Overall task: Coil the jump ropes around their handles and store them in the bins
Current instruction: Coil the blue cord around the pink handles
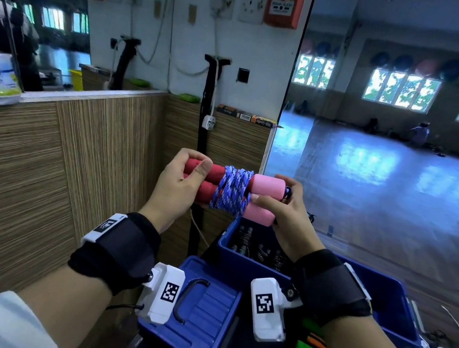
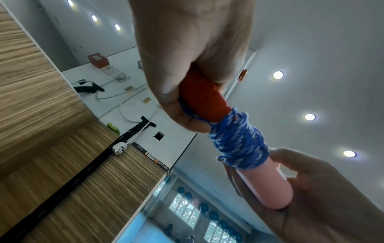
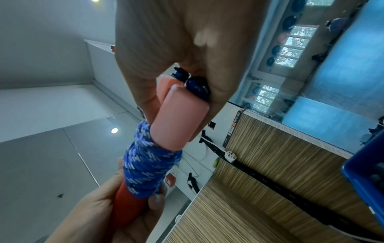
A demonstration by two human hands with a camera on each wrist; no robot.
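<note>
Both hands held the coiled jump rope (image 1: 231, 190).
Left hand (image 1: 179, 188) gripped the red ends, right hand (image 1: 287, 214) the pink ends.

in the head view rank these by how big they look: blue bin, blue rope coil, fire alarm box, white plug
1. blue bin, though arms cover part of it.
2. blue rope coil and fire alarm box: look alike, and the coil is much nearer the camera, so unranked.
3. white plug, smallest.

Head view looks down; wrist views, perhaps upward, share the close hands (image 1: 235, 202).
</note>
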